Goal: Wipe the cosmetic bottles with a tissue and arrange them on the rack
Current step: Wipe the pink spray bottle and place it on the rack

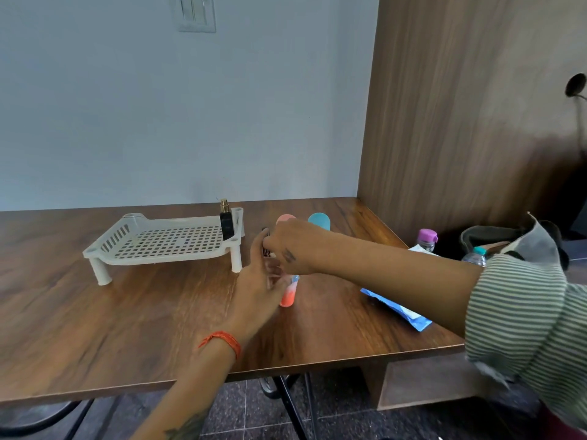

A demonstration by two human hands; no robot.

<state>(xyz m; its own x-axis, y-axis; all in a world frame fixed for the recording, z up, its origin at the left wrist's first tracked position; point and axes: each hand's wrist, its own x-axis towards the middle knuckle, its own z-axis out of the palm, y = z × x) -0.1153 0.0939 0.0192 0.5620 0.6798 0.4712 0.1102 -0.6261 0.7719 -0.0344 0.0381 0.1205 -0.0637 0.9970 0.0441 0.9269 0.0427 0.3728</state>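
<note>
A white slotted rack (165, 241) stands on the wooden table (95, 312), with a black perfume bottle (226, 222) upright at its right rear corner. Just right of the rack, my right hand (290, 247) pinches a small dark bottle (265, 247). My left hand (260, 285) is below it, blurred, with its fingers reaching up beside that bottle and partly hidden by the right hand. A pink and blue tube (289, 295) lies on the table at the left hand's fingertips. Behind my hands stand a pink-topped bottle (285, 218) and a teal-topped bottle (319, 220).
A blue tissue pack (398, 308) lies under my right forearm near the table's right edge. A purple-capped bottle (427, 239), a water bottle (475, 255) and a dark bag (495, 238) sit at the far right by the wooden panel (460, 122).
</note>
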